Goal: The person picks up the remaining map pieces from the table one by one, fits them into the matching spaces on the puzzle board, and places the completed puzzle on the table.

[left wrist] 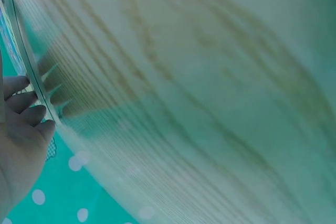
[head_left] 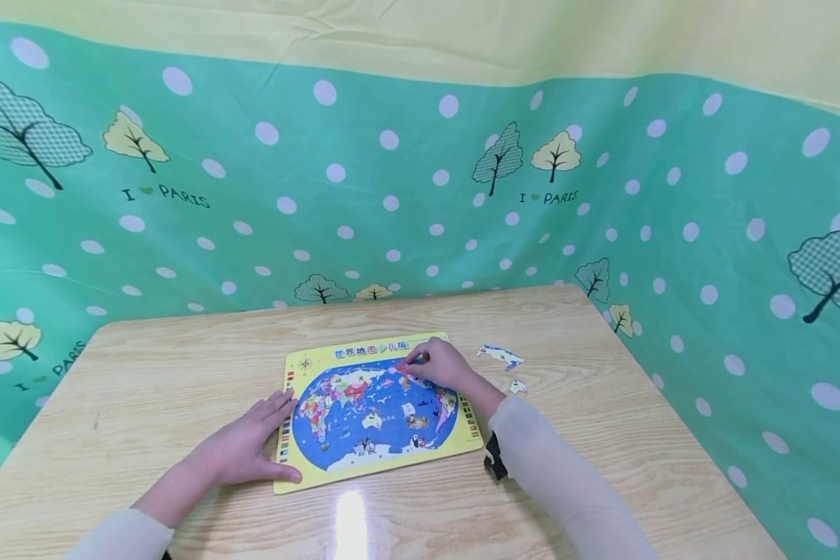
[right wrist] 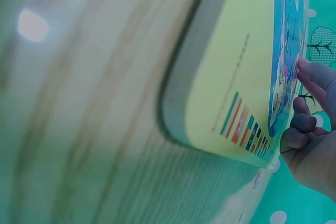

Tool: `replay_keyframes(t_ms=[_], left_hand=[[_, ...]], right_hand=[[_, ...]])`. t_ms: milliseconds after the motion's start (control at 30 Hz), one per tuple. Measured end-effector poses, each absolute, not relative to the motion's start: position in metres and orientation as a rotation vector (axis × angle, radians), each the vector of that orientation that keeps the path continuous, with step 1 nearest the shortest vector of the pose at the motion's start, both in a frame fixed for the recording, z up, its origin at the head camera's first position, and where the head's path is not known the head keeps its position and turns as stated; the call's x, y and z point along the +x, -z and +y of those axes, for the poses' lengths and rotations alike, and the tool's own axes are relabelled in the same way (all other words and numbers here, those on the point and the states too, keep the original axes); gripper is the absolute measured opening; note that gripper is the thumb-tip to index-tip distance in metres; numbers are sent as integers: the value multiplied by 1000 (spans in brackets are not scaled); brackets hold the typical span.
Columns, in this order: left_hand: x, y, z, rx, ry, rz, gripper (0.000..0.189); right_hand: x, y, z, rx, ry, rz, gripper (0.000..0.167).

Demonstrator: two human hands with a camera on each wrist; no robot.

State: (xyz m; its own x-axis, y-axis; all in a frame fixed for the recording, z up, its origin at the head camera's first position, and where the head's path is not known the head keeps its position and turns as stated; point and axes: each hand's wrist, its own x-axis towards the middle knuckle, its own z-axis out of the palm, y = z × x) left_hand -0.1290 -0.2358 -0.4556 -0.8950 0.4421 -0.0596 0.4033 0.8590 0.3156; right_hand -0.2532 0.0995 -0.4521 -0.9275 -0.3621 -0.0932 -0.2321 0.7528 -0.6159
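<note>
A yellow-bordered world map puzzle board (head_left: 381, 469) lies flat on the table. My left hand (head_left: 248, 445) rests at its left edge, fingers spread and fairly straight, thumb by the lower left corner; in the left wrist view the left hand (left wrist: 23, 135) touches the board's edge. Over the map's upper right, my right hand (head_left: 442, 365) pinches a small red puzzle piece (head_left: 401, 367) between thumb and index finger, close to the board's surface. The right hand (right wrist: 315, 124) shows its other fingers curled in the right wrist view. Fingers partly hide the piece.
Two loose puzzle pieces lie on the wooden table (head_left: 168, 381) right of the board: a long blue-and-white piece (head_left: 502, 356) and a smaller pale piece (head_left: 518, 386). A green dotted curtain (head_left: 364, 179) hangs behind and along the right side.
</note>
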Motion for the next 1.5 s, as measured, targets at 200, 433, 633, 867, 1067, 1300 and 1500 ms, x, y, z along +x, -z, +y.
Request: replay_keyframes(t_ms=[200,433,633,867,1067,1300,1500], left_hand=[[-129,453,-236,659,-449,2895,122],[-131,453,-236,651,-432,2909,123],[-132,452,-236,663,-427,2906,122],[-132,453,-237,662,-432,2903,122],[-130,454,-237,659,-452,2903,121],[-129,453,-236,650,-454,2891,121],[-128,451,-235,651,-453,2889,121]], right_hand=[[-253,449,99,-494,925,2746,18],[-256,438,105,-452,939,2803,20],[-261,436,119,-372,1018,2786,23],[-262,429,135,-365,1077,2802,23],[-260,430,148,-286,1085,2808,24],[-259,432,163,-265,1090,2803,26],[-260,438,174,-212,1073,2827,26]])
